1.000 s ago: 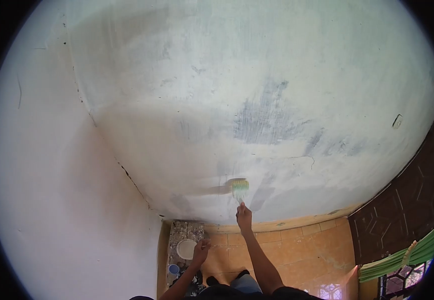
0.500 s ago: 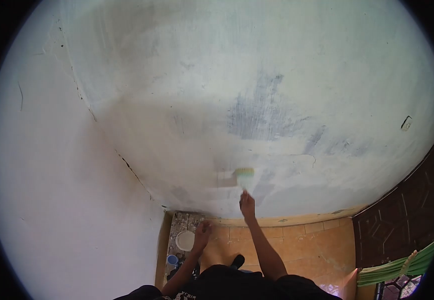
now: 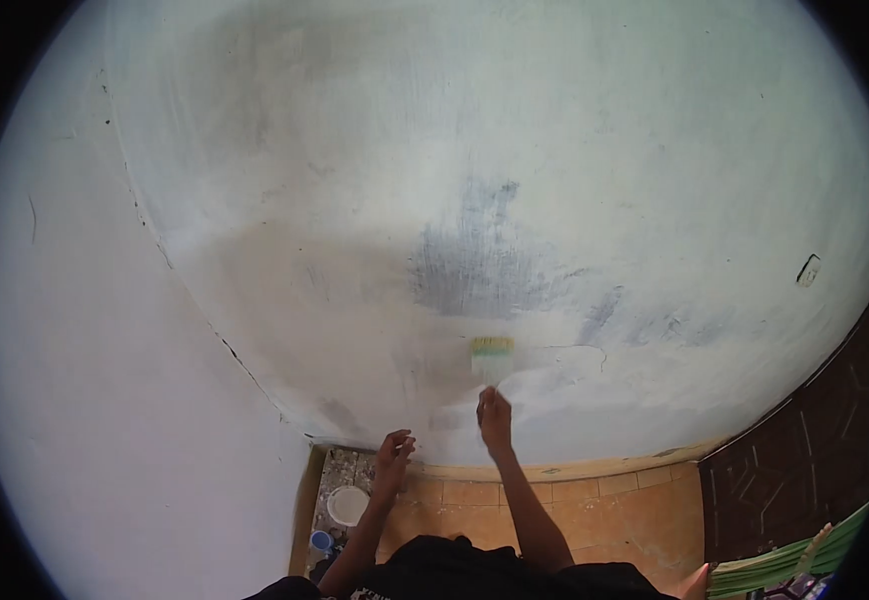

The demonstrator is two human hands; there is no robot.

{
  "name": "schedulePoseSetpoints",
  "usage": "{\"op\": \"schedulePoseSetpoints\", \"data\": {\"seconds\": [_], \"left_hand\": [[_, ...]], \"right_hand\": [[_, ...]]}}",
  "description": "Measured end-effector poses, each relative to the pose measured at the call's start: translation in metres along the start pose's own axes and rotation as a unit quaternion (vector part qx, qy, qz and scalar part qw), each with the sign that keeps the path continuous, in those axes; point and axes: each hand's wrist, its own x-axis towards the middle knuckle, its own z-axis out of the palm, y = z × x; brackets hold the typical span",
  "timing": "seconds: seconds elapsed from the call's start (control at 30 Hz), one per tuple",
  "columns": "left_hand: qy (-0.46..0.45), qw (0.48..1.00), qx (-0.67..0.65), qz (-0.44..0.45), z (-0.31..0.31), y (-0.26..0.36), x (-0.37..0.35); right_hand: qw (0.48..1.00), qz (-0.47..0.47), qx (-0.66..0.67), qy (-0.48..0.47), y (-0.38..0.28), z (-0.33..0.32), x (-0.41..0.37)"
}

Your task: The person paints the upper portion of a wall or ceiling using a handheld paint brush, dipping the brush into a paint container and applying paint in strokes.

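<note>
My right hand is closed around the handle of a wide paintbrush. Its yellow and green bristles point up against the whitish wall. A dark bluish-grey patch shows on the wall just above the brush. Lower and to the left, my left hand is held in the air with loosely bent fingers apart and nothing in them. Below it stand a white round container and a smaller blue cup, both on a stained, speckled surface.
An adjoining wall rises on the left, with a cracked corner line. Orange floor tiles run along the wall's foot. At right are a dark panelled door, a green curtain and a small wall fitting.
The view has tilted up and turned slightly right. The brush has shifted down the wall relative to the dark patch. My left hand has risen, its fingers more spread.
</note>
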Motion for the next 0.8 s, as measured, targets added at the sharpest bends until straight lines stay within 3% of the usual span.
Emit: {"op": "schedulePoseSetpoints", "data": {"seconds": [0.1, 0.2, 0.3, 0.37, 0.53, 0.63, 0.67, 0.8], "left_hand": [[0.012, 1.0, -0.001, 0.017, 0.003, -0.004, 0.004], [0.014, 1.0, 0.001, 0.024, 0.004, -0.004, 0.013], [0.014, 0.999, 0.016, 0.034, 0.009, 0.019, 0.008], [0.012, 0.999, 0.016, 0.036, 0.015, 0.017, 0.009], [0.026, 0.999, -0.013, 0.013, 0.027, 0.018, 0.0], [0.034, 0.999, -0.016, -0.018, 0.022, 0.018, -0.008], [0.032, 0.999, -0.012, -0.021, 0.018, 0.019, -0.007], [0.003, 1.0, 0.012, -0.004, 0.001, 0.02, 0.014]], "right_hand": [[0.998, 0.051, -0.038, 0.016, 0.053, -0.008, -0.035], [0.999, 0.001, -0.035, -0.006, -0.008, -0.011, -0.03], [0.996, -0.054, 0.052, -0.039, -0.067, -0.016, 0.003], [0.995, -0.052, 0.069, -0.051, -0.068, -0.02, 0.019], [0.999, 0.021, -0.003, -0.024, 0.021, -0.033, 0.001], [0.995, 0.099, 0.03, 0.007, 0.034, -0.027, -0.035], [0.996, 0.074, 0.045, 0.005, 0.033, -0.025, -0.031], [0.998, -0.012, 0.06, -0.001, -0.057, -0.01, -0.006]]}}
